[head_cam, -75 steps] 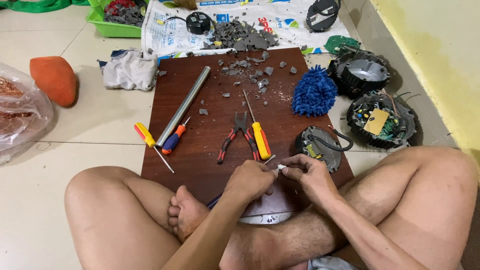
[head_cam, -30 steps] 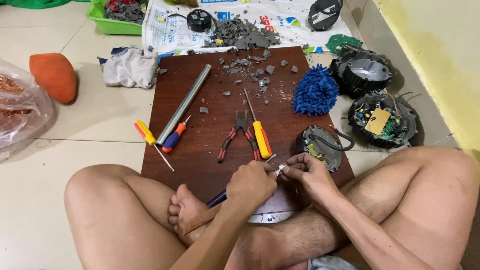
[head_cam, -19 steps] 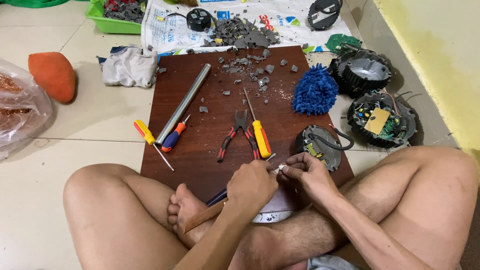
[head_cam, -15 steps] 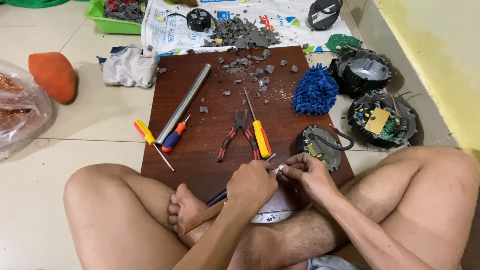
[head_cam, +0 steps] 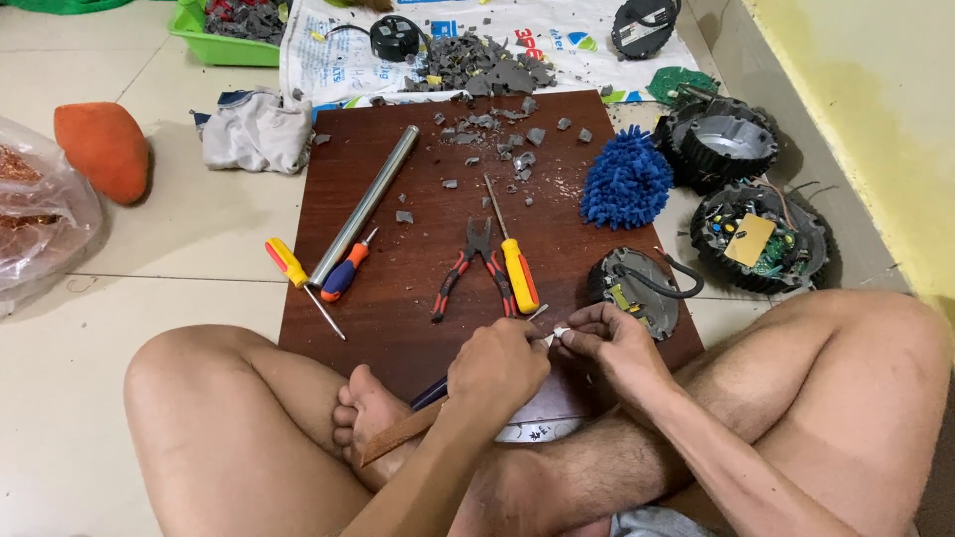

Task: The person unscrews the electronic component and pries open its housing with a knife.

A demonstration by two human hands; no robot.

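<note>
I sit cross-legged on the floor with a dark brown board (head_cam: 418, 298) in front of me. My left hand (head_cam: 497, 363) grips a dark-handled tool (head_cam: 430, 394). Its thin metal tip points up to the right, at a small white part (head_cam: 559, 333). My right hand (head_cam: 619, 343) pinches that part between its fingertips. Both hands meet over the board's near edge. Just beyond them lie red-handled pliers (head_cam: 468, 268) and a yellow-handled screwdriver (head_cam: 518, 273). A round black device part (head_cam: 637, 288) with a cable lies right next to my right hand.
On the board lie a metal tube (head_cam: 363, 204), an orange-and-blue screwdriver (head_cam: 348, 273), a blue fluffy pad (head_cam: 627, 184) and grey fragments (head_cam: 487, 70). A yellow-and-red screwdriver (head_cam: 291, 268) overhangs its left edge. Two round black modules (head_cam: 761, 239) sit by the right wall. A cloth (head_cam: 254, 129), an orange object (head_cam: 99, 149) and a plastic bag (head_cam: 40, 209) lie left.
Both hands stay together at the board's near edge with only small finger movements on the white part. Nothing on the board has moved.
</note>
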